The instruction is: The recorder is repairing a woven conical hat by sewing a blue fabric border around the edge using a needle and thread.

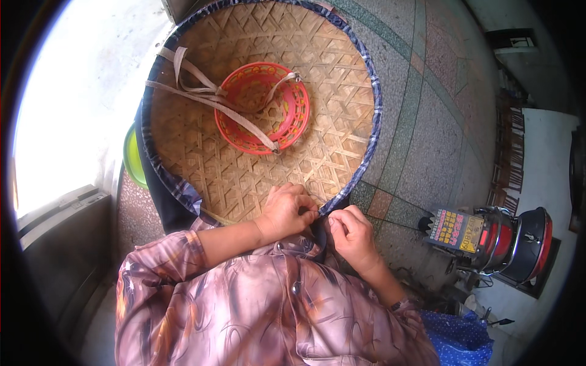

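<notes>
A wide woven bamboo hat (342, 91) lies inner side up across my lap. Red patterned bowl-shaped lining (299, 110) fills its middle, with pale straps (235, 116) tied to it. Dark blue plaid cloth binding (374, 97) wraps most of the rim; the near left stretch of rim is bare, beside a loose cloth end (188, 196). My left hand (285, 210) grips the near rim, fingers bent over the edge where the binding runs. Just right of it, my right hand (354, 235) is closed in a pinch beside the rim; whatever is between its fingertips is too small to make out.
A green round plastic item (133, 157) shows beyond the hat's left side. At the right stands a red and black motorcycle (503, 238) with a yellow plate. Blue dotted fabric (458, 338) lies at lower right. An open doorway (73, 104) glares at left; terrazzo floor (421, 122) spreads to the right.
</notes>
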Action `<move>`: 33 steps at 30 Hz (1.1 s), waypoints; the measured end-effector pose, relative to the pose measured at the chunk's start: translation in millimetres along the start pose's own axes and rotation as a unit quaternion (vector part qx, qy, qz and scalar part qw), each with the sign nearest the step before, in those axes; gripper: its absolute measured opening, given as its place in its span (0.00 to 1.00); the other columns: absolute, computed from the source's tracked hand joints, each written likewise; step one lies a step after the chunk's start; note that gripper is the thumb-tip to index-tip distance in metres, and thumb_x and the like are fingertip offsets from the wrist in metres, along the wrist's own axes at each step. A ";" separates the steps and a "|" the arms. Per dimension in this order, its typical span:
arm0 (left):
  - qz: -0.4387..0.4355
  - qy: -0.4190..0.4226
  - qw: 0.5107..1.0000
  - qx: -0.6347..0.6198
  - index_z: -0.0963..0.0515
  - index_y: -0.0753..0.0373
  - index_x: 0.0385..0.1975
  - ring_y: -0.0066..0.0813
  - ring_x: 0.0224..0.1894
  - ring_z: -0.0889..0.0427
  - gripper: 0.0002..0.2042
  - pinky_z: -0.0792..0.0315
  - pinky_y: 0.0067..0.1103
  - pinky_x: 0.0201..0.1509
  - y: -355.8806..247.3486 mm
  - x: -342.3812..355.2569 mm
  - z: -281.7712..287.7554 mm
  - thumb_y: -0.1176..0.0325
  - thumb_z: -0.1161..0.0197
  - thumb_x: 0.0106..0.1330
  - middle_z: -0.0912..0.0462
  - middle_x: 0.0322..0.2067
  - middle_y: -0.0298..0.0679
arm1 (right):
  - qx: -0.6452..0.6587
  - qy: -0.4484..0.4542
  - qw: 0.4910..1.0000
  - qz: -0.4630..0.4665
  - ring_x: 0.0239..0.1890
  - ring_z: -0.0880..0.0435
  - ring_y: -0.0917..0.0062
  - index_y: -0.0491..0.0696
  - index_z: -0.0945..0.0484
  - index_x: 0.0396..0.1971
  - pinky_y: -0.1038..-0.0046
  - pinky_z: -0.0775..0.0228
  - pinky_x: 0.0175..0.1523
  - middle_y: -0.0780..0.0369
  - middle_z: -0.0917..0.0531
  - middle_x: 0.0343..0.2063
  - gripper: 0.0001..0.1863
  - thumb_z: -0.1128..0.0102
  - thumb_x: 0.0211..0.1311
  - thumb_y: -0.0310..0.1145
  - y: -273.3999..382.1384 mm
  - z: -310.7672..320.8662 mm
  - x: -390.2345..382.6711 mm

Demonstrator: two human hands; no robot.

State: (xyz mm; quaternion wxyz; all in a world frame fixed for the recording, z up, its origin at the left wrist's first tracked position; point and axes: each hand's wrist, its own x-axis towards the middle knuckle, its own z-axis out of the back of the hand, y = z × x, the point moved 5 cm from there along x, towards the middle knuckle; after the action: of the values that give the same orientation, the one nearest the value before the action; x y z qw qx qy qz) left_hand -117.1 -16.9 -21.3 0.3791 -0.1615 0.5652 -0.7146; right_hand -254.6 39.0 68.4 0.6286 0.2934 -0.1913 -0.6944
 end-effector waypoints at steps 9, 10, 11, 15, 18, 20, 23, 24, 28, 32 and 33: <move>0.005 0.014 1.000 -0.004 0.15 0.53 0.29 0.34 0.46 0.26 0.06 0.38 0.32 0.52 -0.6 -0.3 2.4 0.61 0.32 0.55 0.21 0.33 0.33 | 0.001 0.018 1.000 0.000 0.30 0.21 0.59 0.43 0.23 0.33 0.64 0.28 0.36 0.55 0.23 0.28 0.04 0.43 0.57 0.21 1.6 -6.3 -3.1; 0.006 0.015 1.000 -0.003 0.15 0.53 0.29 0.34 0.46 0.26 0.07 0.38 0.32 0.52 -1.0 -0.4 2.6 0.60 0.32 0.55 0.21 0.33 0.33 | 0.001 0.018 1.000 -0.001 0.30 0.21 0.59 0.43 0.23 0.33 0.64 0.28 0.36 0.55 0.23 0.28 0.04 0.43 0.57 0.21 1.5 -6.4 -3.7; 0.006 0.016 1.000 -0.003 0.15 0.53 0.29 0.34 0.46 0.26 0.07 0.38 0.32 0.52 -1.3 -0.6 2.7 0.60 0.32 0.55 0.21 0.33 0.33 | -0.002 0.018 1.000 -0.003 0.30 0.21 0.59 0.43 0.23 0.33 0.64 0.28 0.36 0.55 0.23 0.28 0.04 0.43 0.57 0.21 1.2 -6.6 -4.4; 0.012 0.017 1.000 -0.008 0.14 0.53 0.29 0.34 0.46 0.26 0.07 0.38 0.33 0.52 1.3 -0.3 1.2 0.60 0.32 0.54 0.22 0.33 0.33 | 0.001 0.016 1.000 -0.016 0.30 0.21 0.59 0.43 0.24 0.32 0.64 0.28 0.35 0.55 0.23 0.27 0.04 0.43 0.56 0.21 -1.6 -8.4 -6.2; 0.012 0.015 1.000 -0.014 0.14 0.53 0.29 0.34 0.46 0.26 0.07 0.38 0.32 0.52 3.2 -0.4 0.4 0.60 0.32 0.54 0.21 0.33 0.33 | 0.000 0.015 1.000 -0.016 0.29 0.21 0.58 0.43 0.24 0.31 0.63 0.28 0.35 0.55 0.24 0.27 0.03 0.43 0.56 0.21 -2.9 -9.9 -6.3; 0.011 0.015 1.000 -0.016 0.15 0.54 0.29 0.34 0.46 0.26 0.07 0.38 0.32 0.52 3.1 0.0 1.1 0.60 0.32 0.54 0.21 0.33 0.33 | -0.005 0.017 1.000 -0.015 0.30 0.22 0.58 0.43 0.25 0.31 0.62 0.28 0.35 0.54 0.24 0.27 0.03 0.44 0.57 0.22 -3.1 -11.2 -6.1; 0.013 0.016 1.000 -0.019 0.15 0.54 0.28 0.34 0.45 0.26 0.07 0.39 0.32 0.52 2.5 0.1 1.5 0.61 0.32 0.54 0.21 0.33 0.33 | -0.022 0.023 0.999 -0.005 0.31 0.23 0.56 0.43 0.27 0.32 0.60 0.29 0.36 0.54 0.25 0.28 0.02 0.46 0.59 0.23 -3.7 -13.9 -5.7; 0.006 0.008 1.000 -0.018 0.15 0.54 0.27 0.32 0.44 0.26 0.06 0.39 0.31 0.50 2.0 -0.1 2.0 0.61 0.31 0.54 0.21 0.32 0.32 | -0.035 0.026 0.999 0.004 0.31 0.24 0.56 0.43 0.28 0.33 0.59 0.30 0.37 0.53 0.25 0.28 0.02 0.47 0.60 0.24 -3.4 -15.1 -5.6; 0.002 0.000 1.000 -0.016 0.15 0.53 0.26 0.31 0.41 0.26 0.05 0.39 0.30 0.49 0.3 -0.5 4.2 0.62 0.31 0.53 0.21 0.30 0.30 | -0.042 0.035 0.999 0.001 0.32 0.24 0.55 0.43 0.29 0.33 0.59 0.30 0.37 0.53 0.26 0.29 0.03 0.48 0.61 0.25 -5.1 -18.6 -6.5; -0.005 -0.006 1.000 -0.012 0.15 0.53 0.25 0.31 0.41 0.26 0.05 0.38 0.30 0.48 0.0 -1.9 3.9 0.62 0.31 0.53 0.22 0.30 0.30 | -0.046 0.033 0.998 0.002 0.32 0.24 0.55 0.44 0.29 0.34 0.59 0.30 0.37 0.53 0.26 0.29 0.03 0.48 0.62 0.27 -4.8 -18.4 -6.8; -0.005 -0.002 1.000 -0.005 0.15 0.53 0.26 0.31 0.41 0.26 0.05 0.38 0.31 0.48 -1.8 -2.4 5.2 0.62 0.30 0.53 0.22 0.31 0.30 | -0.041 0.028 0.999 -0.005 0.32 0.24 0.55 0.44 0.28 0.33 0.59 0.30 0.37 0.53 0.26 0.29 0.03 0.47 0.62 0.27 -4.9 -17.8 -6.9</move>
State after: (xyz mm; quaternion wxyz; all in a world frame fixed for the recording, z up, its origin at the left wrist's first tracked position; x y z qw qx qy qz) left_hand -112.8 -18.6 -17.6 0.3761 -0.1676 0.5676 -0.7130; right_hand -246.5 48.4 53.0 0.6419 0.2872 -0.1434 -0.6964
